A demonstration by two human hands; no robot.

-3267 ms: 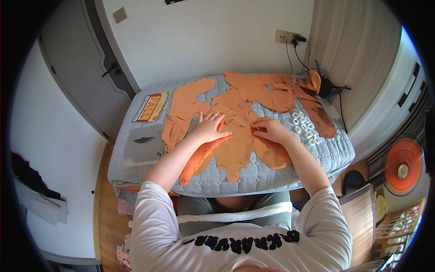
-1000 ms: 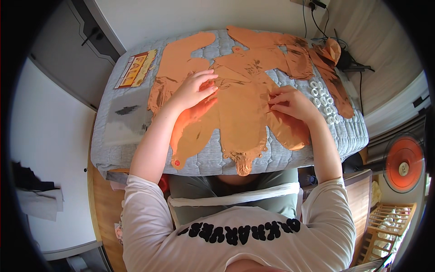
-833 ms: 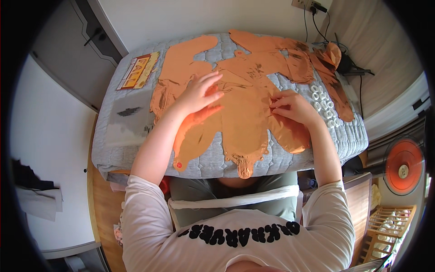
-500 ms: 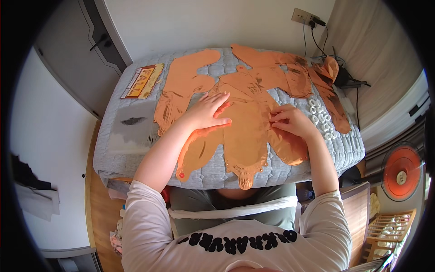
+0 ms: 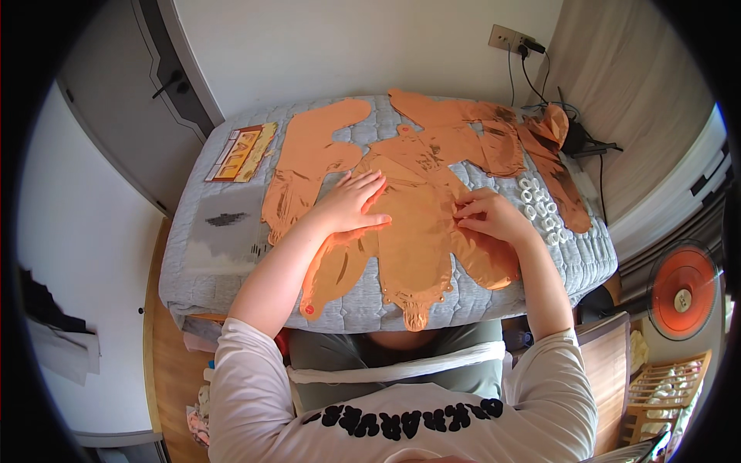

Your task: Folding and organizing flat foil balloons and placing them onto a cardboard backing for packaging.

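Observation:
A flat, deflated orange foil balloon (image 5: 415, 255) with several lobes lies on the quilted bed in front of me. Spread over its upper left part is my left hand (image 5: 351, 202), palm down, fingers stretched and thumb apart. At the balloon's right side, my right hand (image 5: 490, 214) has its fingertips pinched together on the foil. Beyond my left hand lies another flat orange foil piece (image 5: 312, 154). A further crinkled orange foil piece (image 5: 500, 143) joins or overlaps the middle one at the far right; I cannot tell which.
Several small white rings (image 5: 540, 210) lie right of my right hand, beside a long foil strip (image 5: 567, 185). A printed card (image 5: 242, 153) and a clear plastic sheet (image 5: 220, 231) are at the left on the grey mattress (image 5: 359, 312). Black cables (image 5: 590, 139) trail at the back right.
The whole view has shifted slightly, so the bed and foil sit a little lower. Both hands keep nearly the same places on the balloon.

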